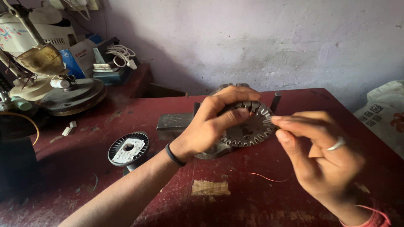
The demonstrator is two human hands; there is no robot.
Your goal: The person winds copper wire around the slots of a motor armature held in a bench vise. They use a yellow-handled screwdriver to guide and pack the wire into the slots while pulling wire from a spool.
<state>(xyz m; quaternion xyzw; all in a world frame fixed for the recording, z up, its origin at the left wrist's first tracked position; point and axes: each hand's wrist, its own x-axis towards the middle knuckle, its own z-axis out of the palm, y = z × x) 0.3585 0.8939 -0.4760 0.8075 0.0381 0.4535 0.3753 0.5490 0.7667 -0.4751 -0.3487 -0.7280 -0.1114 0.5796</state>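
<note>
The stator [248, 128] is a round grey metal disc with slotted teeth all around its rim. It is held up on edge above the middle of the red worktop [261, 197], just in front of a grey metal block [174, 122]. A small bit of copper wire [251, 110] shows in one slot near the top of the disc.

The left hand [208, 124] grips the stator from the left side; its fingers are closed over the top rim and the thumb presses on the face. A black band sits on this wrist.

The right hand [320, 157] is just beside the right rim of the stator. Its fingers [290, 121] are pinched together, tips touching the rim; what they pinch is too thin to see. One finger has a silver ring.

On the worktop below the hands lies a loose orange wire [267, 177], and near it a patch of tape [210, 188]. To the left stands a black spool [128, 149] with a white label. At the far left are a winding machine [63, 90] and some boxes [78, 56].
</note>
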